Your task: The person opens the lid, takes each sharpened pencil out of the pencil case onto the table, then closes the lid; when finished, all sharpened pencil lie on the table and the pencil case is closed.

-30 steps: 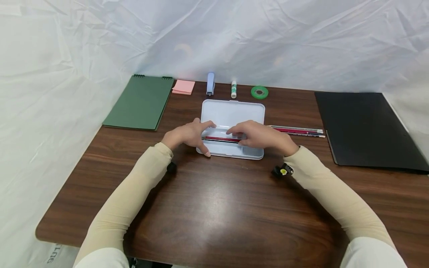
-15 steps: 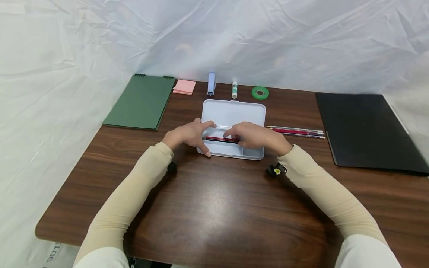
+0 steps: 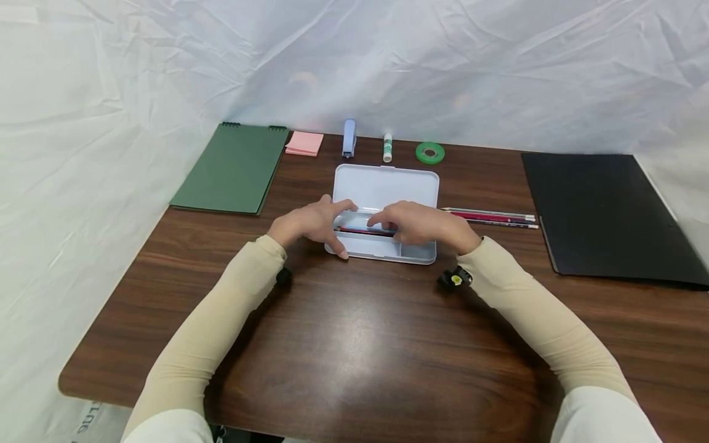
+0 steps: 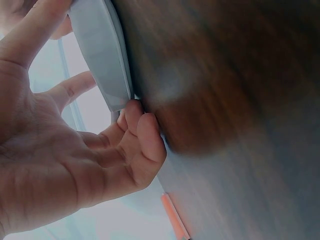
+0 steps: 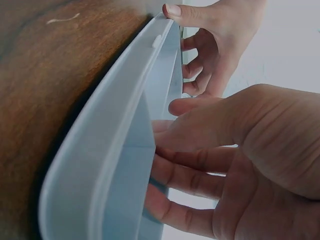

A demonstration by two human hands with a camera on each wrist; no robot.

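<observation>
A pale blue pencil case [image 3: 386, 184] lies open in the middle of the brown table, its lid flat at the back. My left hand [image 3: 312, 223] grips the case's left end, thumb on the front corner and index finger along the hinge; the left wrist view shows the left hand [image 4: 75, 150] against the case's edge [image 4: 102, 55]. My right hand [image 3: 422, 223] reaches into the tray and holds a red pencil [image 3: 362, 231] lying lengthwise in it. In the right wrist view the right hand's [image 5: 225, 165] fingers lie inside the case's tray [image 5: 115, 155], and the pencil is hidden.
Loose pencils [image 3: 493, 216] lie just right of the case. A black folder [image 3: 604, 215] sits at the far right, a green notebook [image 3: 235, 169] at the back left. Pink sticky notes [image 3: 304, 143], a blue stapler [image 3: 348, 138], a glue stick [image 3: 387, 147] and green tape [image 3: 429, 152] line the back edge.
My right hand and forearm have shifted slightly left, and the red pencil has sunk a little lower into the tray. The left hand has not moved.
</observation>
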